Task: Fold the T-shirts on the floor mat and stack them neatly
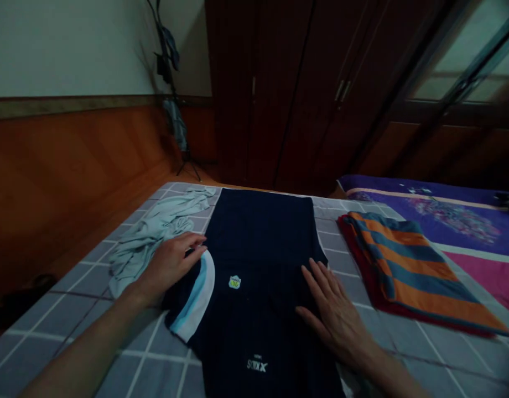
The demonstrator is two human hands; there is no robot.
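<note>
A dark navy shirt [258, 237] lies spread flat on the bed, with its hem at the far end and its chest toward me. It has a small yellow-and-white badge [234, 282], white lettering [256, 365] and a white-and-light-blue sleeve band [195, 301]. My left hand [174, 260] rests at the shirt's left edge, just above the sleeve, thumb and fingers a little apart. On the right side of the shirt my right hand [329, 304] lies flat with fingers stretched out. The right sleeve is mostly hidden by that hand and arm.
Crumpled pale grey-green cloth [155, 232] lies left of the shirt. To the right sits an orange-and-blue striped folded garment [420, 265] on a dark red one [374, 293]. Beyond are purple flowered bedding [404, 190], a clothes stand [171, 83] and a dark wardrobe [279, 83].
</note>
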